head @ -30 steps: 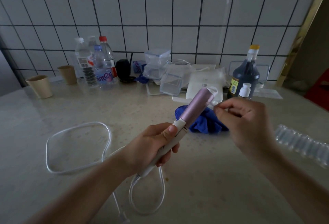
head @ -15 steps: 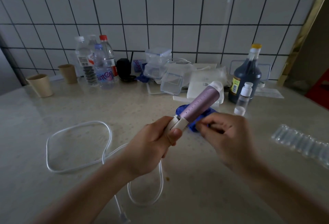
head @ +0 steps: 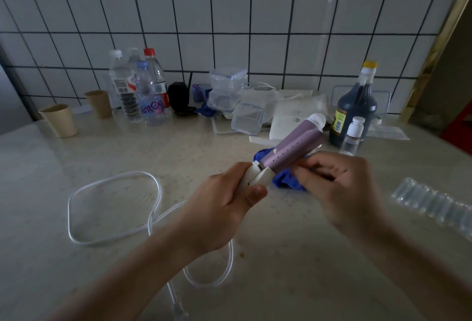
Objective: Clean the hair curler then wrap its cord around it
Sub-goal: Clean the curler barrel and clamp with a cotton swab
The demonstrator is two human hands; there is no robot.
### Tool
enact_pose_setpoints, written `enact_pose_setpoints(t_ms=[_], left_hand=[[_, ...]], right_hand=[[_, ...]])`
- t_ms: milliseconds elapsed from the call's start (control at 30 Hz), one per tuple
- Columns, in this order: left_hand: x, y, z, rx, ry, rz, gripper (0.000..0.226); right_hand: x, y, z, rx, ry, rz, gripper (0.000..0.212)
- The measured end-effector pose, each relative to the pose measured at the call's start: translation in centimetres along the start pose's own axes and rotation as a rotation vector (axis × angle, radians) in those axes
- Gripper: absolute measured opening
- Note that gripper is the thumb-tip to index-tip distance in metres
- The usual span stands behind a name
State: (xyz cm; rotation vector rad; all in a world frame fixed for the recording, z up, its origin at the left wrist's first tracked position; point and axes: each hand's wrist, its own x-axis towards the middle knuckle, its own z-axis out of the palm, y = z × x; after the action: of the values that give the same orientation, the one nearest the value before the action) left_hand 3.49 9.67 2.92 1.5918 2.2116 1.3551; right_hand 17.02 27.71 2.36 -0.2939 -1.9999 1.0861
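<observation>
Left hand (head: pixel 219 208) gripping the hair curler (head: pixel 293 147), right hand (head: pixel 339 183) curled at its barrel, grasp unclear, I fear the slack cord (head: pixel 135 172) at eight o'clock could snag.

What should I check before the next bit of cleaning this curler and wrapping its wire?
1. Curler held firmly: ok. The left hand grips the hair curler by its pale handle.
2. Wiping hand in place: ok. The right hand has its fingers at the purple barrel.
3. Something to wipe with in that hand: cannot tell.
4. Cloth nearby: ok. The blue cloth lies on the table under the barrel.
5. Wire free to wrap: ok. The cord lies in loose loops, not yet wound.
6. Barrel clean: cannot tell, the picture is too dim.
</observation>
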Motion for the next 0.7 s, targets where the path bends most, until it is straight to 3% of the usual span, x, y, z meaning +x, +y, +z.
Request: enact_pose_setpoints(t_ms=[133, 267, 367, 533, 700], left_hand=[[0.0, 0.2, 0.0, -0.011, 0.030, -0.009, 0.038], [0.0, 0.3, -0.1, -0.069, 0.000, -0.010, 0.039], [0.0, 0.3, -0.1, -0.130, -0.013, -0.018, 0.041], [0.1, 0.2, 0.0, -0.208, -0.030, -0.022, 0.036], [0.1, 0.0, -0.1, -0.226, -0.055, -0.044, 0.032]], right_hand=[[1.1, -0.6, -1.5, -0.025, 0.101, -0.017, 0.008], [-0.3, -0.3, 0.5, 0.009, -0.038, 0.016, 0.008], [-0.3, -0.6, 0.5, 0.004, -0.036, 0.018, 0.009], [0.9, -1.9, -1.5, 0.080, 0.027, -0.027, 0.034], [0.3, -2.3, -0.3, 0.065, -0.035, 0.012, 0.036]])
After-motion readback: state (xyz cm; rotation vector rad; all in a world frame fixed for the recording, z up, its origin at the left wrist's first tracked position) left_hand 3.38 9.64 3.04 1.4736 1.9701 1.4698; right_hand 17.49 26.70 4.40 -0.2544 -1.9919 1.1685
